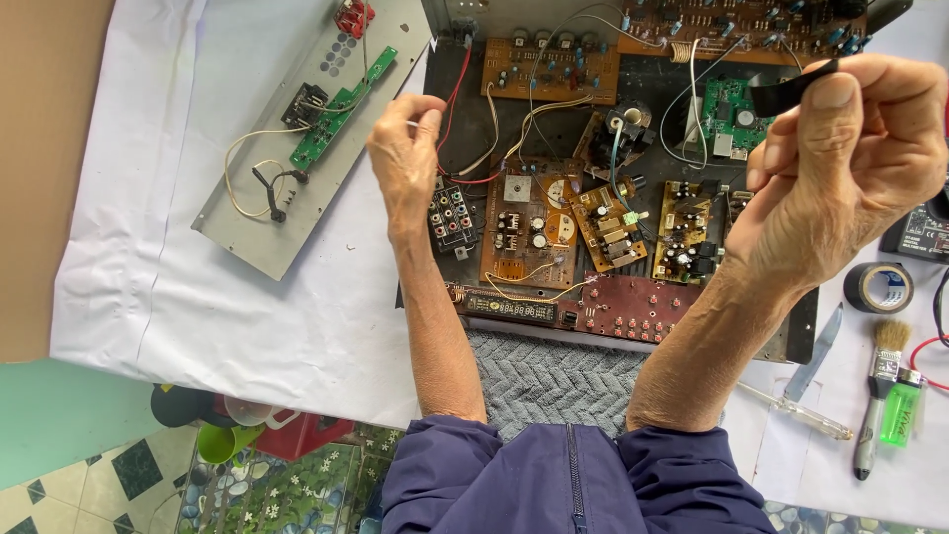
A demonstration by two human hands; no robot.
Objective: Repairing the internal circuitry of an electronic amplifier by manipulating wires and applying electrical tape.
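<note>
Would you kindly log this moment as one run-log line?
left hand: pinching red wire | right hand: holding black tape strip | below: open amplifier chassis | tape roll: right

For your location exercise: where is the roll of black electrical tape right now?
In the head view, the roll of black electrical tape lies on the white sheet at the far right, just above the paintbrush and below the right hand.

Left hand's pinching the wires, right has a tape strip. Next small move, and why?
Probably bring the black tape strip in the right hand across to the thin wires pinched by the left hand. The strip is already torn free of the tape roll, and the hands are apart.
</note>
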